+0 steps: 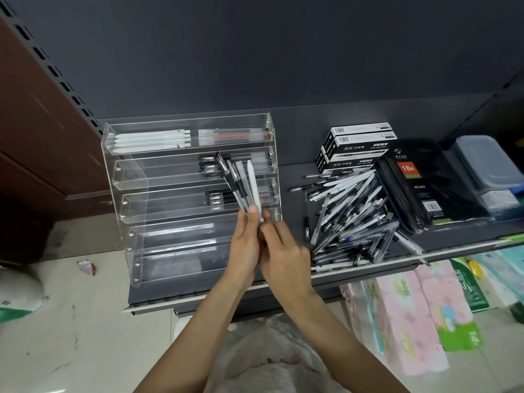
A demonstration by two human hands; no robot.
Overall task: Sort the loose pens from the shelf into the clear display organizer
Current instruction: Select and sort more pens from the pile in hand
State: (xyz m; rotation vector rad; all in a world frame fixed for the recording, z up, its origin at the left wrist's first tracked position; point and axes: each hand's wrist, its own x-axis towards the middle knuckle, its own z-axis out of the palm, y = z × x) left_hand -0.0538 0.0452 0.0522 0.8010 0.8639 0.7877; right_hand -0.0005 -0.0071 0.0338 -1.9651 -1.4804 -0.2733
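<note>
We hold a fan of pens (243, 182) in front of the organizer (133, 194), our left hand (243, 248) curled around their lower ends so the tips spread upward and each kind shows. Our right hand (286, 259) meets the bundle just below the left fingers, and it seems to pinch one pen for pulling out, though the overlap hides its fingertips. Behind the fan, the trays already carry some stock: white pens top left of our grip, black-capped ones directly behind it. The lower trays, left of and below our grip, look bare. The loose pile (354, 219) lies to the right of our hands on the shelf (297, 143), within easy reach, so most of the sorting is still ahead.
</note>
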